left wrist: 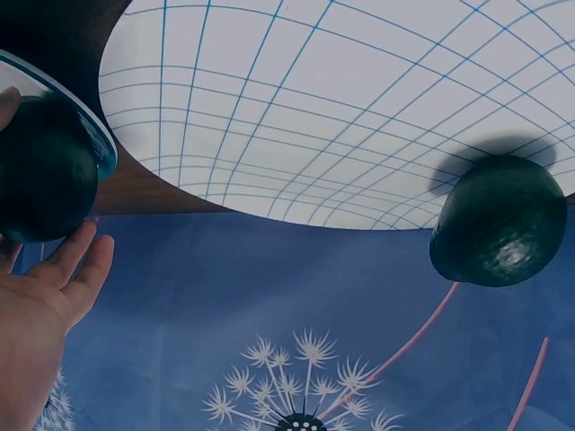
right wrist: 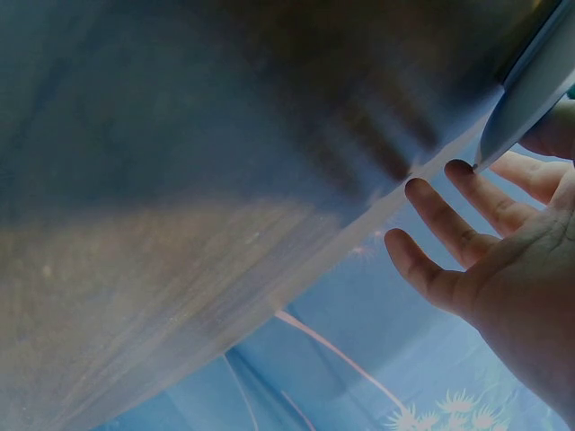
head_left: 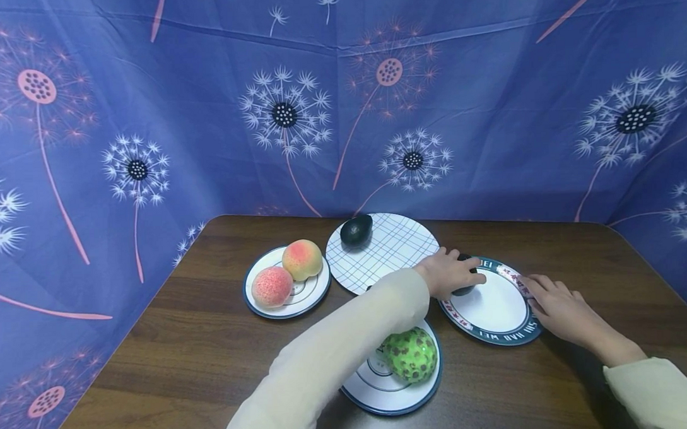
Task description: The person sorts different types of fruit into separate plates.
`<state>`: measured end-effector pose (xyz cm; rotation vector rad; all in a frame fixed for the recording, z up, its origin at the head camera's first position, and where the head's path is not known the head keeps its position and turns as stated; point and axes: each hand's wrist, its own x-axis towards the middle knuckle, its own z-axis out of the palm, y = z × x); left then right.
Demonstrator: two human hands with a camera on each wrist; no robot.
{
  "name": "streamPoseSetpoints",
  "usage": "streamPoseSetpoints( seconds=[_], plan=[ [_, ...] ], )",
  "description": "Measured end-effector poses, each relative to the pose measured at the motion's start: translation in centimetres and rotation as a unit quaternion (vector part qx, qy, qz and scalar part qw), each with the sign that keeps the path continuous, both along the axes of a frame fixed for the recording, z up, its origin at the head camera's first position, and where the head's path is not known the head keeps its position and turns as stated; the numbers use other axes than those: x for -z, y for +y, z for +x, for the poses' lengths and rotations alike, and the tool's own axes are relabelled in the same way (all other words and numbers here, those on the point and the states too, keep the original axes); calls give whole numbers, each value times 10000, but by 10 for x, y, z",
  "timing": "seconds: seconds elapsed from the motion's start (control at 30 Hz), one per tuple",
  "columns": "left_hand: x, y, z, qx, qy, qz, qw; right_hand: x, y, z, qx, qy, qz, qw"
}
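My left hand (head_left: 445, 275) reaches across to the right and grips a dark green avocado (left wrist: 45, 171). Its fingers and thumb lie around the fruit, over the left part of a white plate (head_left: 494, 307) with a dark green, lettered rim. On that plate's right side, my right hand (head_left: 568, 314) holds the rim. In the right wrist view, the thumb is on one side of the plate edge (right wrist: 530, 103) and fingers are on the other, with the outer fingers spread free.
A second avocado (head_left: 357, 231) lies on a blue-gridded white plate (head_left: 398, 250) at the back. Two peaches (head_left: 302, 260) share a blue-rimmed plate (head_left: 265, 261) on the left. Under my left sleeve (head_left: 336, 341), a nearer plate (head_left: 378, 396) bears a spotted green ball-shaped fruit (head_left: 411, 355).
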<state>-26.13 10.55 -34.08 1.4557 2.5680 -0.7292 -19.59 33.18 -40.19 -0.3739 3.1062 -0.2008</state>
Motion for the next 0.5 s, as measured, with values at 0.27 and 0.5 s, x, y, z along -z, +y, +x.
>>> streamPoseSetpoints(
  seconds=[0.27, 0.5],
  plan=[
    [-2, -2, -1, 1, -26, -65, 10000, 0, 0, 0, -20, 42, 25, 10000],
    [-1, -3, 0, 81, 107, -12, 9999, 2, 1, -1, -32, 66, 61, 10000]
  ],
)
